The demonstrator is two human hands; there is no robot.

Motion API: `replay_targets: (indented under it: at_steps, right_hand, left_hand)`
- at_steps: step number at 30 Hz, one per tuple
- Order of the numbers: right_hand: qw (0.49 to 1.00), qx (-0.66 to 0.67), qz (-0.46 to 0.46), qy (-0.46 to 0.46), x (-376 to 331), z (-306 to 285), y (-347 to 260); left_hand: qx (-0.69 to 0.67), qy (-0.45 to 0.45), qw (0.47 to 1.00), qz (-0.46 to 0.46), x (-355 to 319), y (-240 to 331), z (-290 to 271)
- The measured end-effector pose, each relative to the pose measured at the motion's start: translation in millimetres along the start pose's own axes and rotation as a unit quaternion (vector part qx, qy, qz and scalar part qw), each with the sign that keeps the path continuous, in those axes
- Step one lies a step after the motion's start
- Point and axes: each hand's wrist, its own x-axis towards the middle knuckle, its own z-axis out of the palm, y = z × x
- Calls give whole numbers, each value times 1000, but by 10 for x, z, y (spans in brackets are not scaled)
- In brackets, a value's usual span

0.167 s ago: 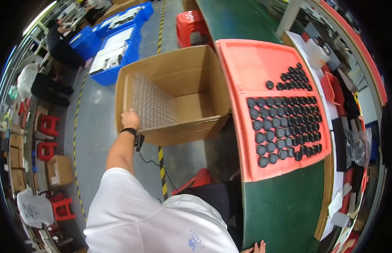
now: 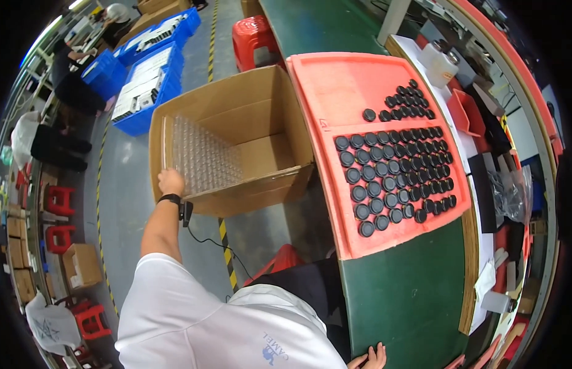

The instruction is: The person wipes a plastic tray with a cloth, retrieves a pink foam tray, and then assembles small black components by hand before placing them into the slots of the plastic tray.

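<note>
- Carton (image 2: 280, 194), open-topped, sits to the left of the green table (image 2: 409, 295), its right side next to the table edge; what supports it is hidden. The position appears chosen so that contents lie within arm's reach.
- Clear plastic trays (image 2: 203, 150), pocketed, stand on edge inside the carton against its left side. Standing them this way presumably leaves their upper edges accessible and the remaining carton space free.
- Left hand (image 2: 171, 182) is at the near left corner of the carton, fingers curled over the near end of the clear plastic trays. How far the grip is closed cannot be told, nor whether it holds trays, carton wall or both.
- Right hand (image 2: 371, 358) rests fingertips on the near table edge, likely for balance during the leftward reach. The hand is partly cut off; no object shows in its grip, and its opening cannot be determined.
- Coral tray (image 2: 353, 71) lies flat on the table. Black round parts (image 2: 390, 200) stand in rows across its nearer section, probably for separation and easy counting; others cluster loosely at the far right.
</note>
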Motion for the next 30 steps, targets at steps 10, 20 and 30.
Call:
replay_targets:
  at_steps: [10, 20, 30]
  right_hand:
    - [999, -5, -25, 24, -37, -32, -37]
    - [999, 1, -37, 16, 35, -25, -60]
    - [998, 6, -51, 36, 7, -31, -32]
  left_hand:
    - [-150, 1, 984, -101, 190, 20, 76]
    - [-273, -116, 945, -140, 392, -233, 483]
    - [-318, -26, 933, -165, 225, -356, 129]
